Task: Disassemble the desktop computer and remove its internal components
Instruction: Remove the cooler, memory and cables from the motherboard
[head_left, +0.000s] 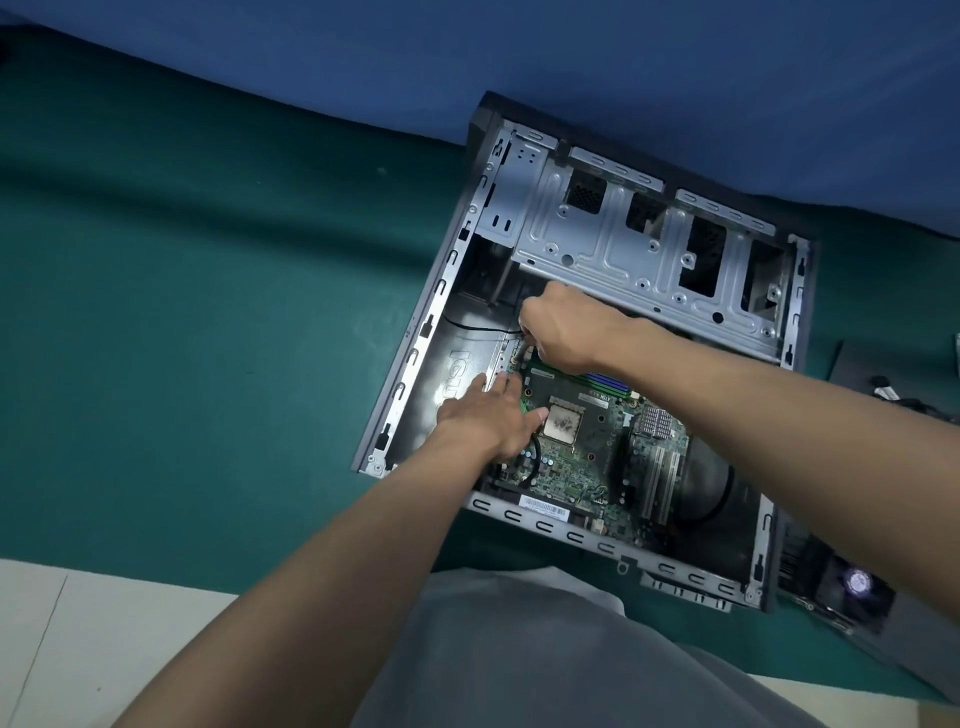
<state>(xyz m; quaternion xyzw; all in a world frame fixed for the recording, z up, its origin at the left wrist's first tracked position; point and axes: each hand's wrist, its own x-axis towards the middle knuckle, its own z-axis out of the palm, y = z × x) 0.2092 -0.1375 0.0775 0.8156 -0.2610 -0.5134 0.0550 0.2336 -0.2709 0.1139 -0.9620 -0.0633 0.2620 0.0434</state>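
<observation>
Computer case (415, 364) lay open on green mat (208, 338), side panel off. Motherboard (587, 467) sat in case floor, processor (561, 423) near its middle. Left hand (483, 415) rested flat on board's left edge, fingers straight. Right hand (561, 327) curled at board's far-left corner, fingertips pinching end of thin black cable (478, 327). Metal drive cage (649, 249) just beyond. Fan unit (857, 582) on mat beside case's right wall.

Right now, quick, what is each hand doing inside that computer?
Left hand: open, flat on the circuit board.
Right hand: fingers curled at the board's far corner; whether it holds anything cannot be told.
</observation>
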